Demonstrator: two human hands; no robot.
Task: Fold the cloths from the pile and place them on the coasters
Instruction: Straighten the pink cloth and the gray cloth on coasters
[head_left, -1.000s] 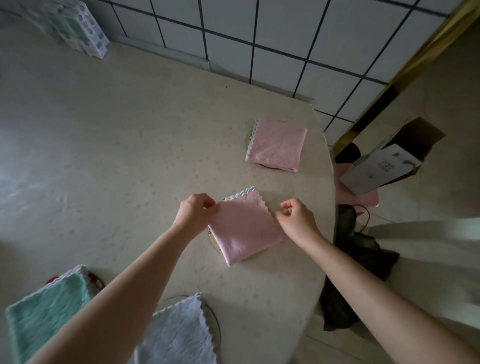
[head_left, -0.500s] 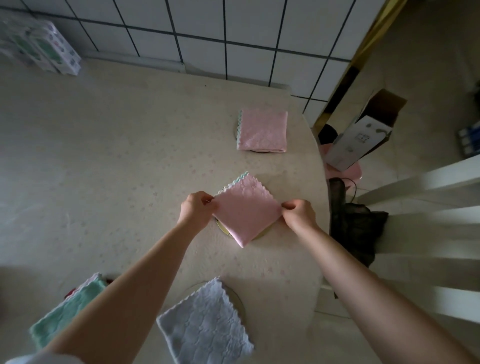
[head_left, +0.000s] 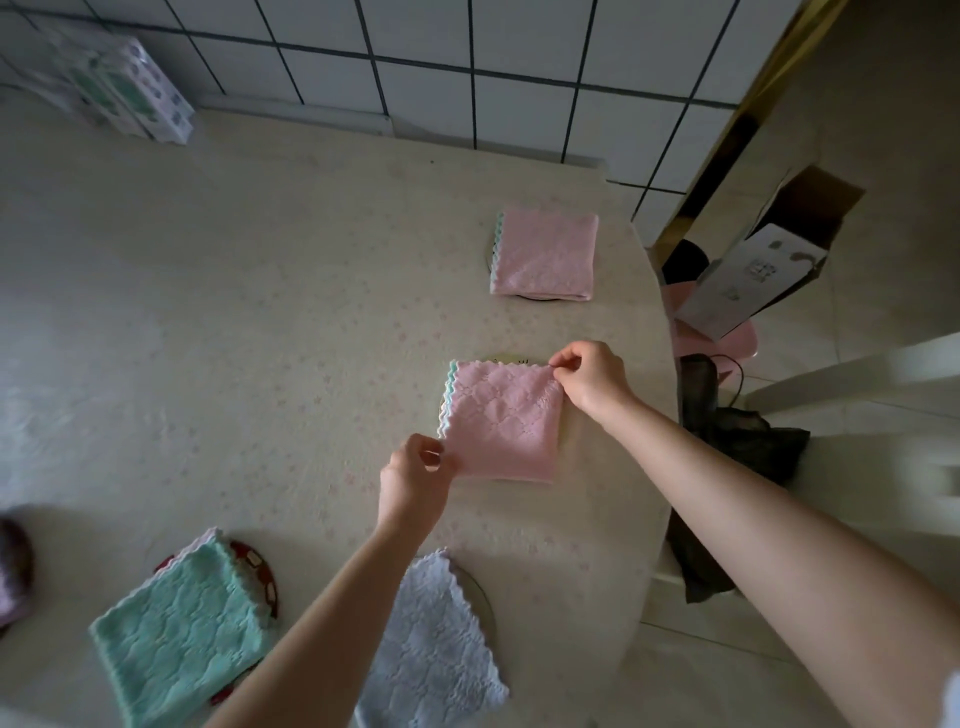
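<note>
Pink cloth (head_left: 503, 421), folded into a square, lies flat on the counter (head_left: 249, 332) over a pale round coaster (head_left: 511, 359) whose rim peeks out along the cloth's far edge. Its scalloped edge, trimmed in light green, runs down the left side. The left hand (head_left: 413, 480) has its grip closed on the near-left corner of this cloth, thumb and fingers pinching the fabric. The right hand (head_left: 589, 378) pinches the far-right corner in the same way, grip closed on the cloth. Both corners stay low, close to the counter.

Farther back, near the counter's right edge, a second pink cloth (head_left: 544, 254) sits folded on a dark coaster (head_left: 535, 297), only a sliver of which shows at the cloth's near edge. Near the person, a white cloth (head_left: 434, 644) rests on a round coaster (head_left: 480, 597), partly hidden by the left forearm. To its left a green cloth (head_left: 179, 634) covers most of a red patterned coaster (head_left: 257, 569).

A patterned box (head_left: 132, 85) stands at the far left against the tiled wall (head_left: 467, 62). Beyond the counter's right edge, an open cardboard box (head_left: 769, 260) and a dark bag (head_left: 727, 447) are visible.
</note>
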